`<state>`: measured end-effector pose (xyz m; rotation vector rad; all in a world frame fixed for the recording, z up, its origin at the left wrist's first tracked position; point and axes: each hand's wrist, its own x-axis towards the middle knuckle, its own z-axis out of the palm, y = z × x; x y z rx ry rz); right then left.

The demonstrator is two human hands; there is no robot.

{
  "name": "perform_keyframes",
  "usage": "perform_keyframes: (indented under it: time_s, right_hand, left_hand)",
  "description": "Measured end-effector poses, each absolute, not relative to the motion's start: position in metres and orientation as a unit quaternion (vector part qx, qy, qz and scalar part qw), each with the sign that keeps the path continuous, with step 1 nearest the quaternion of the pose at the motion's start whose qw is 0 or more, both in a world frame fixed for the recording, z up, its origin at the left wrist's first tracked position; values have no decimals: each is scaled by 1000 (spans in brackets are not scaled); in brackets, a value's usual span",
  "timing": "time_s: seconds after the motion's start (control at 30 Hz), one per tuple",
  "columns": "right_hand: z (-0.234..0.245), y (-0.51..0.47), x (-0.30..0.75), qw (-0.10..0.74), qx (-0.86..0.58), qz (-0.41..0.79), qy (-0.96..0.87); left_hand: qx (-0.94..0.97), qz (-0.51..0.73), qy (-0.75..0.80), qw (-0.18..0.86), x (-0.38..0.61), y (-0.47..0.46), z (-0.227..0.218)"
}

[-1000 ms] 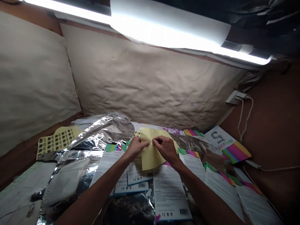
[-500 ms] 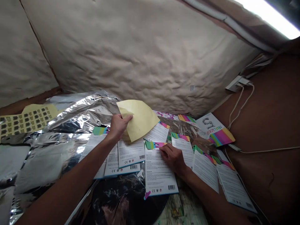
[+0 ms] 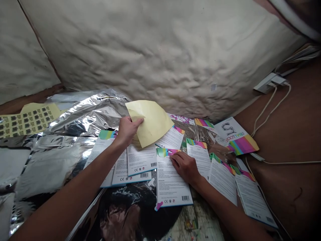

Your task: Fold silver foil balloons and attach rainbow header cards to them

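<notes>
My left hand (image 3: 128,129) is closed on a pale yellow sheet of paper (image 3: 152,122), thumb on top, holding it raised and bent above the packets. Below the sheet lies a white packet (image 3: 140,160) with small print and a barcode, overlapping others at the left. My right hand (image 3: 185,166) rests on the upper right of another printed packet (image 3: 173,190), just under its colourful flap. The right fingers are curled and pressed together; whatever may be under their tips is hidden. Another packet (image 3: 198,154) lies just behind this hand.
Shiny silver foil (image 3: 95,110) spreads over the left side, with a yellow sheet of dark labels (image 3: 30,120) at far left. More packets (image 3: 223,180) fan out to the right. A colourful balloon packet (image 3: 237,137) leans near a white power socket (image 3: 271,82) with cables.
The camera view has shifted slightly, so the socket and right-hand packets sit further right. Both hands keep nearly the same places; the left still holds the yellow sheet.
</notes>
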<state>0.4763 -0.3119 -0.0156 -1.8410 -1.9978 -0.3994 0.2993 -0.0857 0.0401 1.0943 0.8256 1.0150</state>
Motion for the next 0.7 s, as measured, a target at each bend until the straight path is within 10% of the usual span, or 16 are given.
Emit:
perform_keyframes:
  time_s: [0.33,0.7]
  right_hand:
    - [-10,-320,469,176,-700,-52,-690]
    - [32,-277,470,413,-666,-69,-617]
  left_hand:
    - [481,437,367,666,299,-86,41]
    - [413,354,383,747,301,-89,37]
